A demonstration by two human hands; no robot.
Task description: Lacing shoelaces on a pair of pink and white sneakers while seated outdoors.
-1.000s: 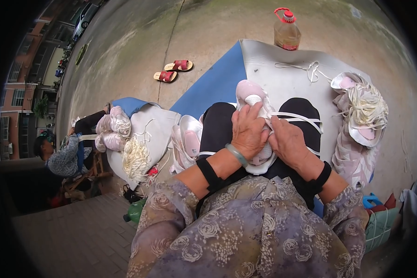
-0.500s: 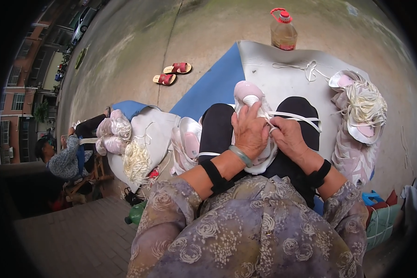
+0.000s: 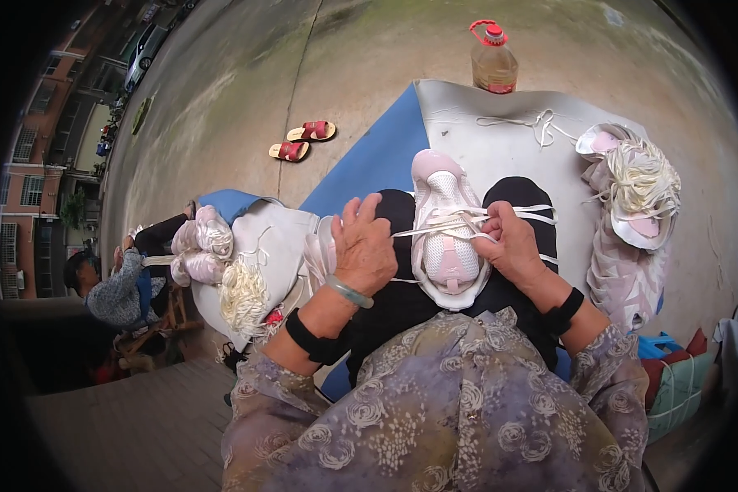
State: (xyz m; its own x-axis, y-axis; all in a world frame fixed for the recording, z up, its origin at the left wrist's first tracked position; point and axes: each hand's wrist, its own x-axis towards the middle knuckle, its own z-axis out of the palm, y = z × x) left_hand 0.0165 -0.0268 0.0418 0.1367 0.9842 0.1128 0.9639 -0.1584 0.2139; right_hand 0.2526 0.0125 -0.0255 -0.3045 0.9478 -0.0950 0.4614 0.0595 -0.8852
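Note:
A pink and white sneaker (image 3: 453,258) rests between my knees, toe pointing away, with white shoelaces (image 3: 444,221) crossing its mesh tongue. My left hand (image 3: 365,250), left of the shoe, has a lace running taut into it from the eyelets; its grip is partly hidden and some fingers stick up. On the other side my right hand (image 3: 510,244) pinches lace by the eyelets, and loose lace trails over my right knee. Behind my left hand another pale sneaker (image 3: 321,250) is partly covered.
At right stand stacked pink and white shoes (image 3: 627,271) topped by a bundle of white laces (image 3: 644,180). A white and blue sheet (image 3: 467,123) lies ahead, with an oil bottle (image 3: 494,66) beyond. Red sandals (image 3: 312,131) are on the ground. At far left another person (image 3: 119,279) sits beside more shoes.
My left hand has moved from the shoe's top out to the left, drawing lace sideways and uncovering the tongue. My right hand stays by the eyelets.

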